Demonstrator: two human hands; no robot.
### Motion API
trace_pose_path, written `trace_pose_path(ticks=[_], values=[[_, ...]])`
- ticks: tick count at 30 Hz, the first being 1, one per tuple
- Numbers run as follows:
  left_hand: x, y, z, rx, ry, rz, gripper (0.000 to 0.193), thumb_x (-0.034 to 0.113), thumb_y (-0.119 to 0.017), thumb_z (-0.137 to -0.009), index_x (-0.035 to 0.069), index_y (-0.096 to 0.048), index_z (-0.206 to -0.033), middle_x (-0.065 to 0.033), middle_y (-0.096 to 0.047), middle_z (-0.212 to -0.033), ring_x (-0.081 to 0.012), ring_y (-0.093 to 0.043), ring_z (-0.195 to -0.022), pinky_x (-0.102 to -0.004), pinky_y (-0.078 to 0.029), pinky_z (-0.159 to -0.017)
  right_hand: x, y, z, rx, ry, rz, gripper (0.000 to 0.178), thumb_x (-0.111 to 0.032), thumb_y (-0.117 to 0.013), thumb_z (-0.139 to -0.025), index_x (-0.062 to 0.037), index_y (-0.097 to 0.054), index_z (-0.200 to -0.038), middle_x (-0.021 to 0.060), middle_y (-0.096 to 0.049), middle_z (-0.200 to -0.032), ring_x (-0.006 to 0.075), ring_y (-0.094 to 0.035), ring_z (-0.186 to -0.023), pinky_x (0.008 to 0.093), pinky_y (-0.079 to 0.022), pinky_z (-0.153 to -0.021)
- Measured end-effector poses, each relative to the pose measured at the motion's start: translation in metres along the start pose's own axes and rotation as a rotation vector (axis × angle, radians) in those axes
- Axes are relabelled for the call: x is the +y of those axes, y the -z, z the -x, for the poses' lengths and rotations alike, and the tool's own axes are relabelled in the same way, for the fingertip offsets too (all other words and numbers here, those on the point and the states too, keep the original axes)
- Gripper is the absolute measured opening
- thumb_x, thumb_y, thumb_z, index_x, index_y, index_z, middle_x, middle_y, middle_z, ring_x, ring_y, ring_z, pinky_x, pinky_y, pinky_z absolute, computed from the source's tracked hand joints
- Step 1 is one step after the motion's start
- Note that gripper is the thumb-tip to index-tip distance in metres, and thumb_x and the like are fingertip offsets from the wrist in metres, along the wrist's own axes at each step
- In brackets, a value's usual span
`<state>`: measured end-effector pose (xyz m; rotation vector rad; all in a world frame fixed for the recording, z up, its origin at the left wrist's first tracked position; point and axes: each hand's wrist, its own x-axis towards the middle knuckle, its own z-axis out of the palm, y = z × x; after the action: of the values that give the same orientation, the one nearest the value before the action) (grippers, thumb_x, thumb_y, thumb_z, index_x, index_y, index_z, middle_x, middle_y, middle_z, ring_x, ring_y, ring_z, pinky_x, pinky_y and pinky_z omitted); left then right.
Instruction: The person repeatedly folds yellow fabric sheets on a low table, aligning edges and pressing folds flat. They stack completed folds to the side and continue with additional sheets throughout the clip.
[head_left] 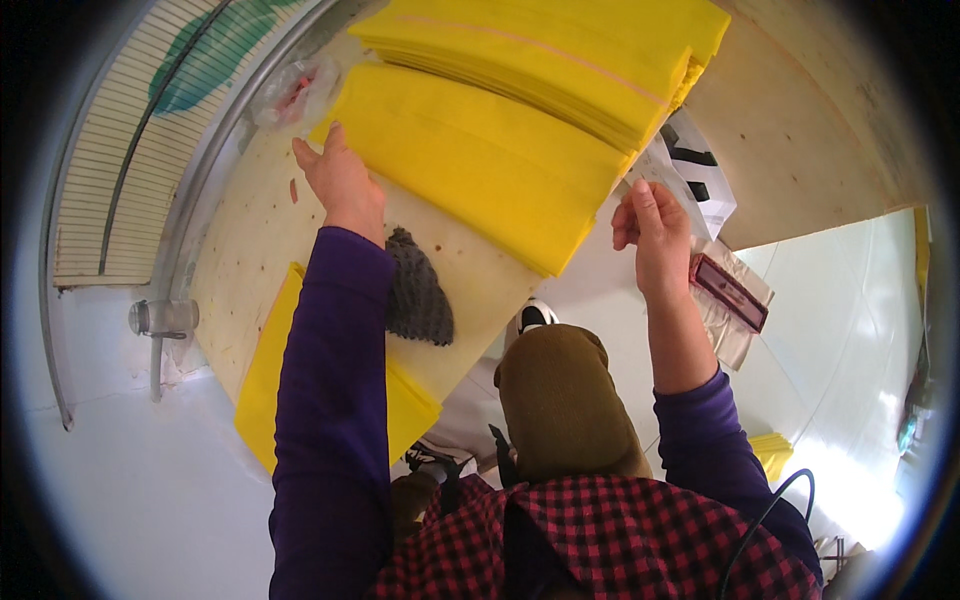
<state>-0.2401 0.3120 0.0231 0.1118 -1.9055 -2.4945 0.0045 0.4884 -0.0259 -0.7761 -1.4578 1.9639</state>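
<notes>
A stack of folded yellow cloth-like sheets (560,55) lies at the back of the pale wooden table. In front of it, one long folded yellow sheet (480,155) lies slantwise, its near right corner over the table edge. My left hand (345,185) is open at this sheet's left end, fingers apart and index fingertip by its edge. To the right of the sheet my right hand (658,235) is raised with its fingers curled in. Whether anything is in them I cannot make out. A dark grey ribbed cloth (418,295) lies next to my left forearm.
Another yellow sheet (262,385) lies under my left forearm at the near table corner. A clear plastic bag (297,92) sits at the far left, beside a metal rail (190,180). To the right are a white bag (712,185) and a framed dark red package (730,290).
</notes>
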Motion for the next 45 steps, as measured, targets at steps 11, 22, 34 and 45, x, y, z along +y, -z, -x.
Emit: trace_pose_path(ticks=[11,22,34,45], values=[[-0.017,0.019,0.003,-0.152,0.09,-0.011,0.066,0.028,-0.046,-0.096,0.015,-0.012,-0.151,-0.0025,-0.021,-0.155,-0.0194,-0.024,-0.139,-0.0377,-0.018,-0.109,-0.023,0.013,-0.011,-0.932,-0.199,0.287,0.033,-0.031,-0.065,-0.089,-0.0017,-0.065,-0.075,0.0028,-0.065,-0.065,0.0083,-0.056,-0.052,0.0219,-0.045,-0.05],[-0.008,0.023,-0.005,-0.228,0.101,-0.074,0.069,0.036,-0.044,-0.097,0.011,-0.008,-0.151,-0.0054,-0.018,-0.155,-0.0201,-0.02,-0.141,-0.0362,-0.014,-0.112,-0.023,-0.002,-0.016,-0.858,-0.162,0.215,0.037,-0.033,-0.06,-0.093,-0.002,-0.065,-0.074,0.0062,-0.066,-0.066,0.0123,-0.062,-0.057,0.0246,-0.05,-0.054],[0.072,0.096,0.057,-0.311,-0.182,-0.086,0.06,0.027,-0.045,-0.099,0.004,-0.018,-0.148,-0.0088,-0.016,-0.156,-0.0202,-0.01,-0.144,-0.0342,-0.009,-0.116,-0.007,-0.063,0.055,-0.937,0.144,0.401,0.014,-0.014,-0.067,-0.085,-0.0016,-0.063,-0.092,0.0067,-0.064,-0.082,0.0151,-0.061,-0.07,0.0269,-0.05,-0.063],[0.115,0.289,0.205,0.037,-0.256,-0.279,0.052,0.007,-0.042,-0.096,-0.004,-0.025,-0.144,-0.0169,-0.027,-0.15,-0.0247,-0.026,-0.139,-0.0343,-0.022,-0.113,0.052,-0.195,0.048,-0.845,0.624,1.172,0.031,-0.01,-0.054,-0.084,-0.0134,-0.059,-0.115,0.0129,-0.057,-0.114,0.034,-0.06,-0.1,0.0422,-0.049,-0.083]])
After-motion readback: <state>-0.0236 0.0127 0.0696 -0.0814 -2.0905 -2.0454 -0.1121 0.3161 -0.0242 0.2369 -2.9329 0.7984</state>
